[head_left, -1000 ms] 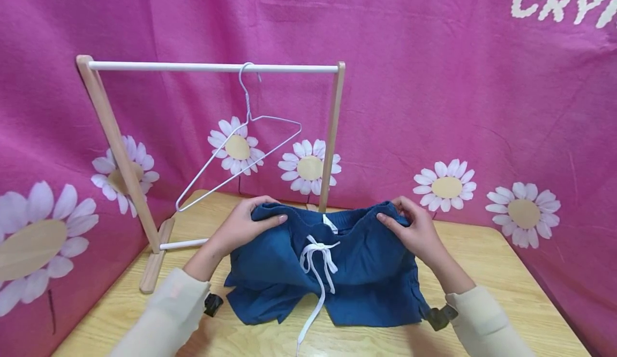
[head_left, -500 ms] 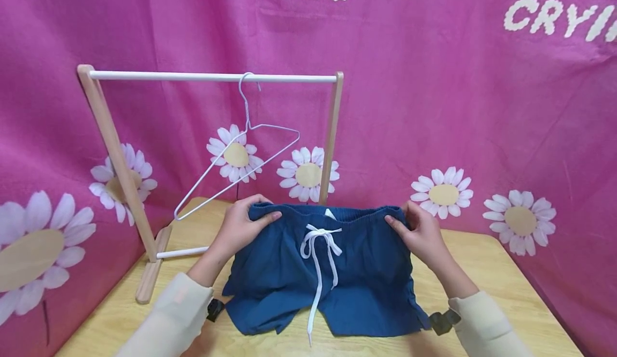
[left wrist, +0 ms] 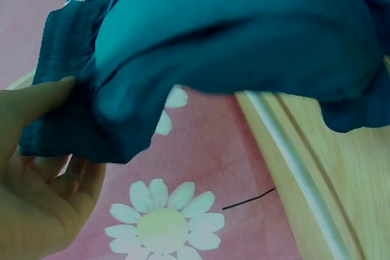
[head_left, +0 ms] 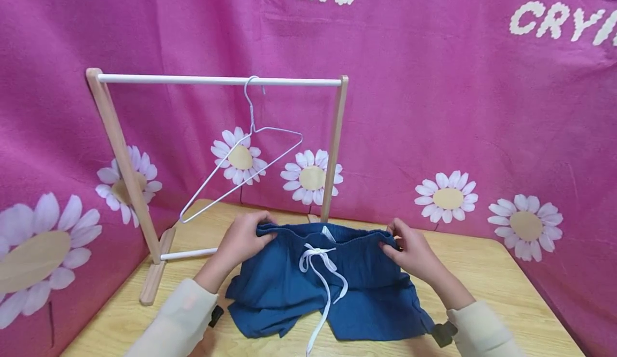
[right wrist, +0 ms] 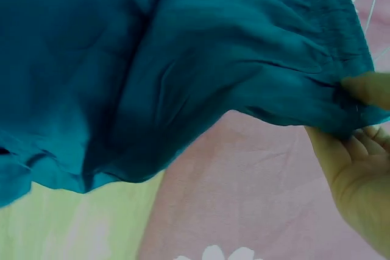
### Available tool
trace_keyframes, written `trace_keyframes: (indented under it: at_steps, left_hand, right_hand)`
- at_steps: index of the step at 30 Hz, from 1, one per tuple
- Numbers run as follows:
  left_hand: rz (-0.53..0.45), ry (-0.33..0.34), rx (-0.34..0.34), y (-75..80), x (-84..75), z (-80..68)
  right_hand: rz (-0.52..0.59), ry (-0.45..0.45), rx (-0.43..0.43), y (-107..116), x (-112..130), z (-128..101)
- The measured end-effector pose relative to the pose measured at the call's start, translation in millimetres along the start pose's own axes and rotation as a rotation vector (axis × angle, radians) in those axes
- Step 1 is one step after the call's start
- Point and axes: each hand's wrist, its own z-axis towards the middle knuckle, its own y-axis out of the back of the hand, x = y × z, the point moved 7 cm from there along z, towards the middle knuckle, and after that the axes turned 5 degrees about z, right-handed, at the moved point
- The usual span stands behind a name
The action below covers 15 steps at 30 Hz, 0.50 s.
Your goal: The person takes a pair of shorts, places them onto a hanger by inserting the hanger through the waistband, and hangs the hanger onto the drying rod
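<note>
Shorts [head_left: 279, 276]: dark blue, held up by the waist over the middle of the bench [head_left: 491, 287], front facing me, legs hanging down; I can't tell whether the hems touch the wood.
Left hand [head_left: 244, 240]: grip narrow, pinching one end of the waistband [head_left: 356, 242], thumb on the front, fingers behind.
Right hand [head_left: 415, 253]: the same narrow grip at the other end, thumb in front, fingers at the back, so the waist is spread between the two hands.
Drawstring [head_left: 317, 251]: white, tied in a bow, one tail dangling between the legs.
Tag [head_left: 328, 233]: white, inside the back of the waist.
Rack [head_left: 126, 172]: wooden uprights and white bars, standing toward the bench's far left corner, one foot along the left edge.
Hanger [head_left: 252, 116]: white wire, hooked bare on the top bar.
Backdrop [head_left: 434, 105]: pink cloth beyond the far edge, with daisies and "CRYING" lettering.
</note>
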Motion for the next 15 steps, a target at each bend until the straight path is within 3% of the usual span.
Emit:
trace_keyframes:
  at_steps: [5,15]
  left_hand:
    - [0.012,-0.003,0.046,-8.2,6.7,-3.6]
    - [-0.083,0.066,0.057,-19.8,24.3,-10.1]
  right_hand:
    - [-0.01,-0.011,-0.003,-4,-8,-3]
    - [0.143,-0.188,-0.031,-8,-28,-11]
